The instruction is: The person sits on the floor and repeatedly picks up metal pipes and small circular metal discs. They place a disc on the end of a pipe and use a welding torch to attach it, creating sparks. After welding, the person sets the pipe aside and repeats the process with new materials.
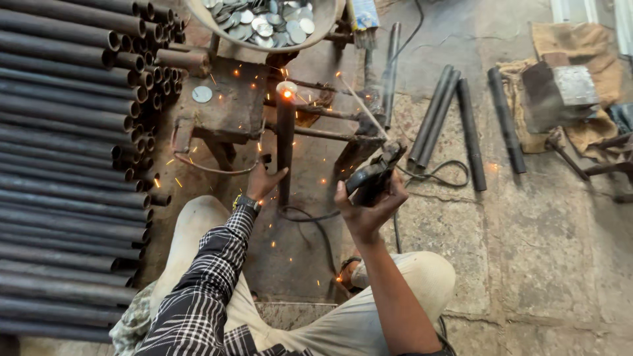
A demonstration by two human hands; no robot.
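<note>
A great stack of dark steel pipes [66,165] fills the whole left side, their open ends facing right. The cracked stone floor [554,250] spreads to the right, and on it, at the far right, lies a crumpled tan sack [580,46] with a grey metal block [560,92] on top. Four loose pipes [461,125] lie side by side on the floor between the sack and the work. At the far middle sits a round pan [264,23] heaped with silvery metal discs; one more disc [202,94] rests on the rusty welding stand [231,105] just below it.

In that stand an upright pipe [285,151] stands, its top glowing orange and throwing sparks. The left hand [264,181], with a watch at the wrist, has its grip closed loosely against the near part of this pipe. The right hand [369,204] has its grip wrapped tight round a black electrode holder [374,175], whose thin rod [362,105] slants up and left toward the glowing top. A black cable [435,173] loops on the floor just beside it.
</note>
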